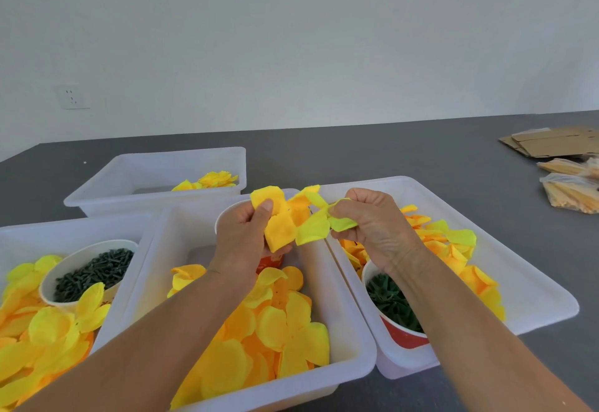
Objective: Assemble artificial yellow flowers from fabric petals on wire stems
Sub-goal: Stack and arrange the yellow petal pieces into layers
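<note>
- Grey table (421,159), spanning the frame's middle band; it carries four white bins.
- Centre bin (353,369), lower middle: heaped with loose yellow and orange fabric petals (275,324).
- Right bin (534,285), lower right: more petals, plus a red cup of dark green pieces (393,301).
- Left bin (19,236), lower left: petals and a white cup of dark stem pieces (94,270).
- Far bin (146,165), upper left of the group: finished yellow flowers (215,180).
- Left hand (243,240), frame centre: gripping an orange petal cluster (280,220), thumb on top.
- Right hand (372,220), just right of centre: pinching a pale yellow petal layer (319,227) that touches the cluster.
- Handling judgement: petals seem featherlight, limp, easily creased; best pinched near the centre hole, not the frilled edge.
</note>
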